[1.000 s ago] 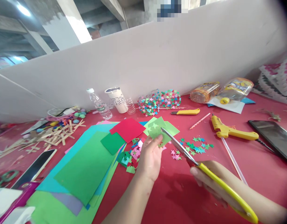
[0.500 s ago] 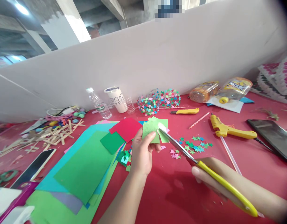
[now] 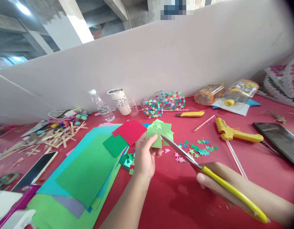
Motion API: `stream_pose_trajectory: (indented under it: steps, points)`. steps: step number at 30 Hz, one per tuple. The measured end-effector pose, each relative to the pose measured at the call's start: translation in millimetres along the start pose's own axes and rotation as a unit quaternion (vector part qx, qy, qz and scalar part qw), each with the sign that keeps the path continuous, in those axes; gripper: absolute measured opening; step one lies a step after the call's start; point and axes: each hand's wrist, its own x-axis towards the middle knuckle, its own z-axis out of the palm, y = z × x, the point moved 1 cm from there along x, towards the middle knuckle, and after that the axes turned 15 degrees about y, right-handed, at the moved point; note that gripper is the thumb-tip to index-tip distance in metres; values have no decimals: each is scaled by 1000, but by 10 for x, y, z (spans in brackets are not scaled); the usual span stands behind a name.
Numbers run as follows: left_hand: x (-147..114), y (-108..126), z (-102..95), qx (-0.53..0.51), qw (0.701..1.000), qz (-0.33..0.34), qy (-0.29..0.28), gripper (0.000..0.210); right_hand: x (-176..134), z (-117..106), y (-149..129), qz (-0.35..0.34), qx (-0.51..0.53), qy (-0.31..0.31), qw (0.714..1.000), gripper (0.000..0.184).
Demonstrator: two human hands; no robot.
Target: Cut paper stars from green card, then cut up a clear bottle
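My left hand pinches a light green piece of paper between thumb and fingers. Small light green stars lie just behind its upper edge, and more light green paper lies beyond. In my right hand are scissors with yellow handles, their metal blades pointing up and left. The blade tips meet the right edge of the paper; whether they are parted is hard to tell. Loose paper stars in green, blue and pink are scattered right of the blades.
Coloured sheets are stacked at left, with craft sticks beyond. A water bottle, a tumbler and a star-covered bottle line the wall. At right are a yellow cutter, a glue gun and a phone.
The green paper has turned slightly in my left hand, and the scissor tips have drawn a little down and left along its edge. Light green stars now show more plainly behind it.
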Motion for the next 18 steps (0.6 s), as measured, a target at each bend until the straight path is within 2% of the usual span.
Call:
stream_pose_trajectory:
  steps: [12, 18]
  points:
    - [-37, 2, 19, 28, 999, -18, -35, 10, 14, 27, 118, -7, 15, 40, 999, 54]
    - [-14, 12, 3, 39, 998, -15, -55, 10, 51, -35, -3, 5, -15, -57, 998, 58]
